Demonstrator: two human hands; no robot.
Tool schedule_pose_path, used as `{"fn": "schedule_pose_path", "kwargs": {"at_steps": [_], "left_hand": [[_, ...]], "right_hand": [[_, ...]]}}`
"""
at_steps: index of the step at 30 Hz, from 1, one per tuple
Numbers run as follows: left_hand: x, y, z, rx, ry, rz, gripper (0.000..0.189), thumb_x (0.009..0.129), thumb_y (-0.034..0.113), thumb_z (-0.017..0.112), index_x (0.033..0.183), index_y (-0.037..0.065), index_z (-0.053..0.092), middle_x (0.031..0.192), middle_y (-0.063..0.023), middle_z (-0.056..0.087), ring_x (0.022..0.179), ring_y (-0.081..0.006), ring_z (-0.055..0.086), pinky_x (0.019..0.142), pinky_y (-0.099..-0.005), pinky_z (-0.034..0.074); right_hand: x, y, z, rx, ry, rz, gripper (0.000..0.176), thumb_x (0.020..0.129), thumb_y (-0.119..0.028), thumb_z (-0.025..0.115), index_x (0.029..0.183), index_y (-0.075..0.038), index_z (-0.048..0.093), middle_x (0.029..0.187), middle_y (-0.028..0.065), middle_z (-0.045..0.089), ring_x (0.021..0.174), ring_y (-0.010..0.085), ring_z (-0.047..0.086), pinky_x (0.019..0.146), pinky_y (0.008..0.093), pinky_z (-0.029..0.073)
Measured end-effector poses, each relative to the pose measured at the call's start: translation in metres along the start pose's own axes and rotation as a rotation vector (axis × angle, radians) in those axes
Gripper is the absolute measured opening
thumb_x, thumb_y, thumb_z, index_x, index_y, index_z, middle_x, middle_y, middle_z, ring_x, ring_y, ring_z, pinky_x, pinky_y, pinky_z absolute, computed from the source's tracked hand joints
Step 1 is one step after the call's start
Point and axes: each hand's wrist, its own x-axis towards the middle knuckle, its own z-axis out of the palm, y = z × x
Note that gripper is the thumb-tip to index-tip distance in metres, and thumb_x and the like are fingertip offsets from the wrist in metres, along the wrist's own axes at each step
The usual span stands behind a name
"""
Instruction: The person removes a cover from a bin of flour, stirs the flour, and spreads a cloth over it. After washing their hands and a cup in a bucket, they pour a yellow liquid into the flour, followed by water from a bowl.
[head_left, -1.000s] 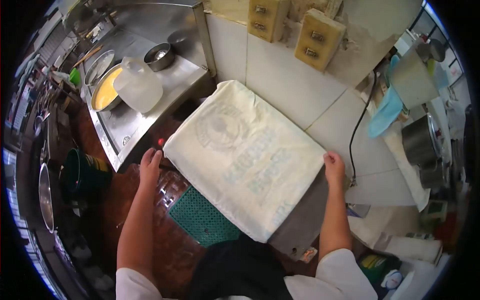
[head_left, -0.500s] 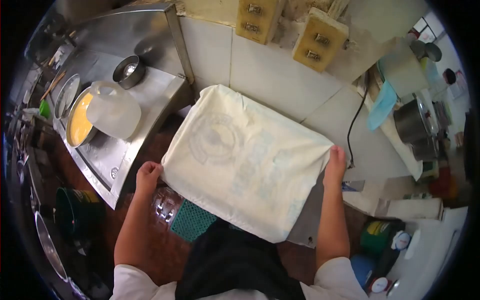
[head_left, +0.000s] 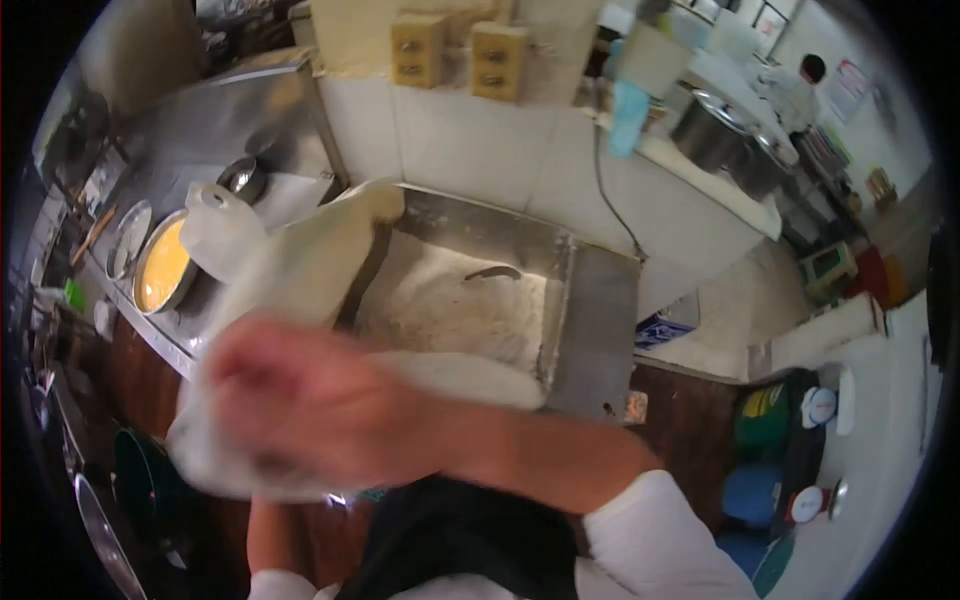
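A cream-white, rumpled, motion-blurred cloth sheet point(head_left: 310, 265) spreads beneath and beyond your right hand point(head_left: 300, 400), which is curled closed on it; your left hand is hidden, its hold untellable; rightward beyond the right hand, a rectangular steel bin point(head_left: 490, 225) holds pale powder point(head_left: 450, 300).
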Motion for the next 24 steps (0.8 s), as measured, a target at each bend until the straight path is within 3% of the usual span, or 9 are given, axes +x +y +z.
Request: {"fn": "schedule_pose_path", "kwargs": {"at_steps": [1, 2, 7, 9, 10, 12, 13, 17, 24], "left_hand": [[-0.028, 0.000, -0.018, 0.012, 0.026, 0.000, 0.021, 0.093, 0.016, 0.054, 0.106, 0.001, 0.056, 0.101, -0.0086, 0.060, 0.091, -0.0184, 0.056, 0.080, -0.0343, 0.046], [-0.055, -0.003, -0.040, 0.042, 0.056, -0.001, 0.022, 0.093, 0.017, 0.054, 0.108, 0.001, 0.056, 0.103, -0.0090, 0.060, 0.093, -0.0186, 0.056, 0.082, -0.0342, 0.046], [-0.177, -0.037, -0.153, 0.229, 0.264, -0.046, 0.030, 0.093, 0.017, 0.054, 0.118, 0.000, 0.052, 0.114, -0.0108, 0.058, 0.103, -0.0193, 0.055, 0.088, -0.0335, 0.044], [-0.212, -0.054, -0.183, 0.291, 0.315, -0.027, 0.033, 0.093, 0.018, 0.054, 0.121, 0.000, 0.051, 0.119, -0.0115, 0.057, 0.107, -0.0196, 0.055, 0.091, -0.0333, 0.044], [-0.226, -0.059, -0.196, 0.321, 0.333, -0.008, 0.035, 0.093, 0.018, 0.054, 0.123, 0.000, 0.050, 0.121, -0.0118, 0.057, 0.109, -0.0197, 0.055, 0.092, -0.0331, 0.043], [-0.247, -0.072, -0.217, 0.367, 0.356, 0.024, 0.039, 0.093, 0.018, 0.055, 0.127, 0.000, 0.049, 0.125, -0.0126, 0.056, 0.113, -0.0200, 0.054, 0.095, -0.0329, 0.043], [-0.250, -0.076, -0.226, 0.237, 0.368, -0.144, 0.040, 0.091, 0.018, 0.059, 0.127, 0.002, 0.050, 0.126, -0.0110, 0.056, 0.112, -0.0203, 0.055, 0.093, -0.0335, 0.045], [-0.260, -0.077, -0.244, 0.138, 0.326, -0.195, 0.040, 0.089, 0.018, 0.060, 0.125, 0.002, 0.051, 0.124, -0.0107, 0.057, 0.110, -0.0202, 0.056, 0.091, -0.0333, 0.046], [-0.249, 0.003, -0.285, -0.093, 0.065, -0.314, 0.039, 0.087, 0.017, 0.063, 0.122, 0.002, 0.054, 0.119, -0.0101, 0.059, 0.106, -0.0201, 0.058, 0.089, -0.0329, 0.047]], "right_hand": [[0.012, 0.025, 0.029, -0.126, -0.065, -0.160, 0.018, 0.097, -0.023, 0.052, 0.102, -0.006, 0.050, 0.087, -0.0011, 0.052, 0.082, 0.0071, 0.048, 0.074, 0.0236, 0.042], [0.020, 0.041, 0.054, -0.160, -0.115, -0.183, 0.018, 0.097, -0.023, 0.053, 0.099, -0.005, 0.051, 0.089, 0.0003, 0.052, 0.085, 0.0071, 0.047, 0.076, 0.0247, 0.041], [0.036, 0.107, 0.126, -0.171, -0.018, -0.110, 0.015, 0.095, -0.018, 0.054, 0.092, -0.003, 0.051, 0.077, 0.0011, 0.053, 0.073, 0.0108, 0.050, 0.066, 0.0295, 0.044], [0.039, 0.126, 0.142, -0.442, 0.106, -0.230, 0.013, 0.092, -0.015, 0.055, 0.089, -0.002, 0.051, 0.069, 0.0071, 0.056, 0.065, 0.0197, 0.056, 0.061, 0.0352, 0.045], [0.039, 0.135, 0.149, -0.442, 0.096, -0.231, 0.013, 0.092, -0.015, 0.055, 0.089, -0.002, 0.051, 0.069, 0.0071, 0.056, 0.065, 0.0197, 0.056, 0.061, 0.0352, 0.045], [0.035, 0.155, 0.163, -0.657, 0.089, -0.281, 0.013, 0.088, -0.014, 0.058, 0.088, -0.002, 0.051, 0.070, 0.0149, 0.058, 0.066, 0.0305, 0.060, 0.061, 0.0397, 0.046], [0.033, 0.165, 0.171, -0.652, 0.089, -0.227, 0.013, 0.086, -0.014, 0.059, 0.087, -0.003, 0.051, 0.073, 0.0166, 0.060, 0.071, 0.0365, 0.061, 0.062, 0.0423, 0.046], [0.036, 0.200, 0.209, -0.759, 0.024, -0.387, 0.012, 0.086, -0.016, 0.059, 0.086, -0.006, 0.052, 0.072, 0.0156, 0.060, 0.071, 0.0381, 0.060, 0.061, 0.0456, 0.046], [0.055, 0.264, 0.240, -0.968, -0.141, -0.287, 0.011, 0.083, -0.015, 0.057, 0.078, -0.006, 0.053, 0.071, 0.0137, 0.060, 0.069, 0.0362, 0.061, 0.060, 0.0451, 0.047]]}}
